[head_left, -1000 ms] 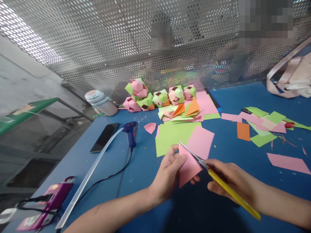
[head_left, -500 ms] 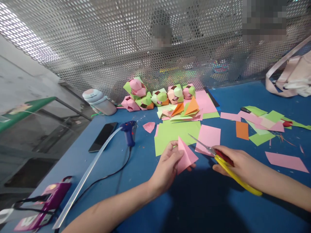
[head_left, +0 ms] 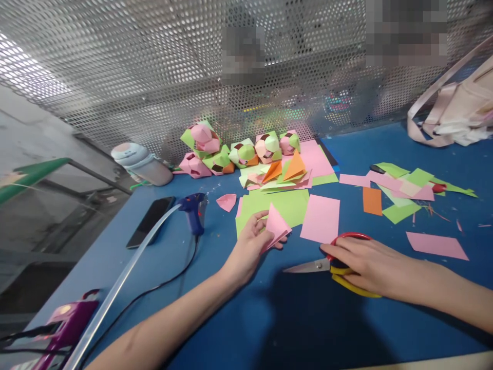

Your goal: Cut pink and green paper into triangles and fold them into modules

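My left hand (head_left: 256, 239) pinches a folded pink paper triangle (head_left: 276, 226) between thumb and fingers, just over the near edge of a green paper sheet (head_left: 285, 205). To the right, my right hand (head_left: 356, 259) lies over the red and yellow handles of a pair of scissors (head_left: 310, 267). The scissors rest flat on the blue table, closed blades pointing left. A flat pink paper square (head_left: 320, 218) lies between and beyond my two hands. Near the glue gun (head_left: 193, 210) sits a small folded pink piece (head_left: 226, 202).
Folded paper balls (head_left: 242, 152) line the mesh wall, beside a bottle (head_left: 142, 164). A phone (head_left: 151, 221) lies left of the glue gun, whose cord and long glue stick run toward a purple power strip (head_left: 65, 329). Paper scraps (head_left: 404, 190) and a pink bag (head_left: 462, 103) are at right.
My right hand has lowered the scissors from beside the pink square onto the table, and their blades now point left. The pink triangle has tilted in my left hand. The view has shifted slightly.
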The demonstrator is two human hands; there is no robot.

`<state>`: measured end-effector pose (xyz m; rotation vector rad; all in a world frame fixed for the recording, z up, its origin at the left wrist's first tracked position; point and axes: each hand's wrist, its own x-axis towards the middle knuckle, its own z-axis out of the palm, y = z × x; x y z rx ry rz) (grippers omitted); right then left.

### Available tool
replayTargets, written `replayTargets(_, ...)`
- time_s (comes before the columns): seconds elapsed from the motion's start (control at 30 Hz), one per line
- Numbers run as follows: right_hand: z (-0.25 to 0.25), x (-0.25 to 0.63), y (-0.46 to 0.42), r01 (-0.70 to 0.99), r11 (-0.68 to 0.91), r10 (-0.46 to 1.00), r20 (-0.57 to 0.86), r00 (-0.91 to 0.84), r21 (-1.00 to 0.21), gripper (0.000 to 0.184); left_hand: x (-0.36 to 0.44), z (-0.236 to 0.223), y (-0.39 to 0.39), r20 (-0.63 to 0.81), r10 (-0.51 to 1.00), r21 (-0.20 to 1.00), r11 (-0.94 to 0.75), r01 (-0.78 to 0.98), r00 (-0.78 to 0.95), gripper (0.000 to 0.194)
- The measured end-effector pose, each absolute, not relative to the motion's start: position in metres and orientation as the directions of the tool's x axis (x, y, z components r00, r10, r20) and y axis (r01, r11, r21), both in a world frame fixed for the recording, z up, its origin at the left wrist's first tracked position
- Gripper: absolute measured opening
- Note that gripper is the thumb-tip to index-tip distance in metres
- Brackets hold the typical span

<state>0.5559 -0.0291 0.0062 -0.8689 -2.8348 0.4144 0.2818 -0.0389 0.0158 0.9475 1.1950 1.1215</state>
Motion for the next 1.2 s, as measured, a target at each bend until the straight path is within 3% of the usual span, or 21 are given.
replayTargets(0.2,0.005,0.558,-0.028,0.492,0.793,0.547,0.066,-0.834,-0.358,0.048,0.294,0.028,-0.009,-0.226,0.971,0.974,0.225,0.026,0.076,0.049)
replayTargets(0.4,0.007,0.558,-0.026,0.498,0.779,0.534,-0.013,-0.846,-0.381,0.052,0.337,0.029,0.062,0.069,0.998,0.982,-0.067,0.178,-0.005,0.025)
replayTargets(0.57,0.004,0.561,-0.027,0.504,0.776,0.539,-0.016,-0.842,-0.379,0.054,0.360,0.020,0.108,0.136,0.990,0.960,-0.128,0.249,-0.019,0.017)
replayTargets(0.7,0.005,0.560,-0.028,0.519,0.772,0.546,-0.036,-0.837,-0.367,0.057,0.343,0.016,0.100,0.239,0.971,0.892,-0.222,0.394,0.005,0.015)
replayTargets(0.8,0.007,0.560,-0.029,0.528,0.771,0.545,-0.060,-0.836,-0.355,0.059,0.330,0.014,0.075,0.291,0.948,0.819,-0.316,0.478,0.127,0.014)
replayTargets(0.9,0.005,0.561,-0.028,0.526,0.779,0.546,-0.043,-0.837,-0.341,0.059,0.330,0.007,0.056,0.293,0.898,0.726,-0.432,0.534,0.328,0.029)
replayTargets(1.03,-0.001,0.561,-0.029,0.523,0.784,0.560,0.017,-0.829,-0.333,0.056,0.342,-0.004,0.057,0.184,0.791,0.509,-0.585,0.632,0.584,0.048)
replayTargets(1.2,0.000,0.570,-0.030,0.505,0.800,0.546,0.044,-0.837,-0.323,0.050,0.347,-0.006,0.072,0.162,0.787,0.526,-0.580,0.622,0.596,0.048)
